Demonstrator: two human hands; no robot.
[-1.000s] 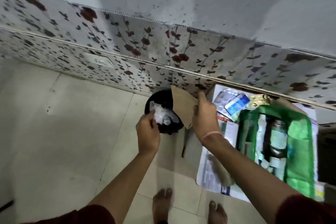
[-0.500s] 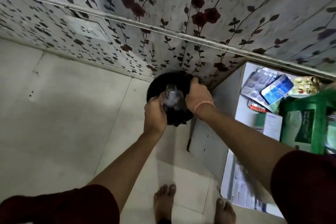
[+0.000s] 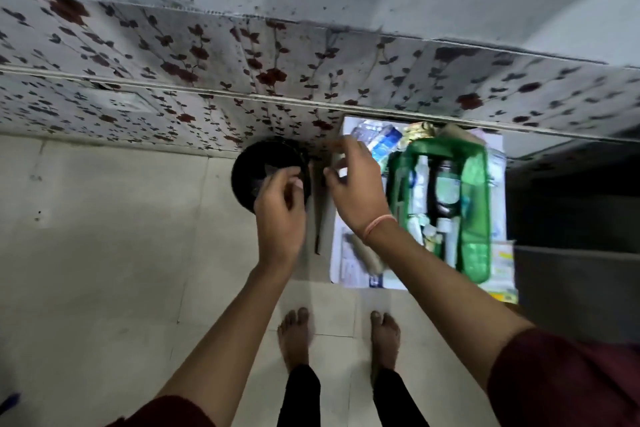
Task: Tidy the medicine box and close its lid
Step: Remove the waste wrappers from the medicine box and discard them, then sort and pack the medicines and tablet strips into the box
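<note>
A green medicine box point(image 3: 476, 191) stands open on a low white surface point(image 3: 353, 267) at the right, holding a dark bottle point(image 3: 445, 187), tubes and small packs. Blister strips and packets point(image 3: 381, 140) lie behind it by the wall. A black bin point(image 3: 258, 163) sits on the floor to the left of that surface. My left hand point(image 3: 280, 215) hovers over the bin's near edge with fingers loosely curled and nothing visible in it. My right hand point(image 3: 356, 189) is raised between the bin and the box, fingers spread, holding nothing.
A wall with dark red flower pattern point(image 3: 207, 80) runs behind everything. Pale floor tiles point(image 3: 104, 253) spread to the left. My bare feet point(image 3: 294, 336) stand on the tiles below. A dark piece of furniture point(image 3: 571, 236) fills the right side.
Both hands were down at the bin with clear plastic and brown cardboard; now they are lifted away from it without those items, the right hand moving toward the box. The view pulled back.
</note>
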